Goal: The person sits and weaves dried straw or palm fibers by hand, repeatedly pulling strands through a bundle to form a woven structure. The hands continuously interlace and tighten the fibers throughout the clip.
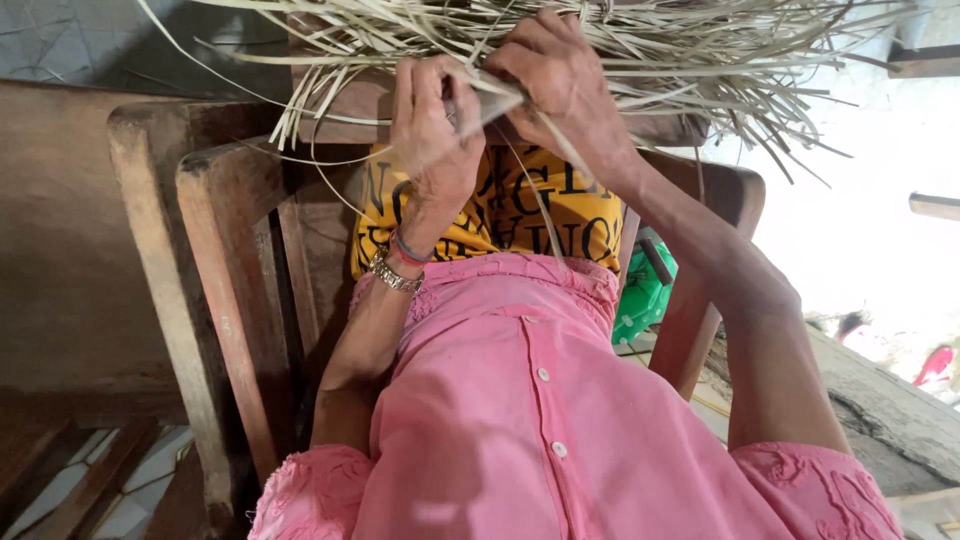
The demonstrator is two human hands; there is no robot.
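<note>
Nearest the camera, your pink buttoned shirt (520, 420) fills the lower frame, with a yellow cloth with dark lettering (500, 215) showing above it on your lap. You sit in a wooden chair (215, 290), its worn arms on either side; a green plastic object (645, 290) shows past the right one. A metal bracelet and coloured bands (398, 265) circle your left wrist. Your left hand (432, 125) curls shut, fingers folded over a flat pale strip (495, 100). Your right hand (565, 85) is just beside it, its fingers closed on the same strip and the strands above. Farthest off, the bundle of dried palm-leaf strips (640, 45) lies spread across the wooden board, touching both hands.
</note>
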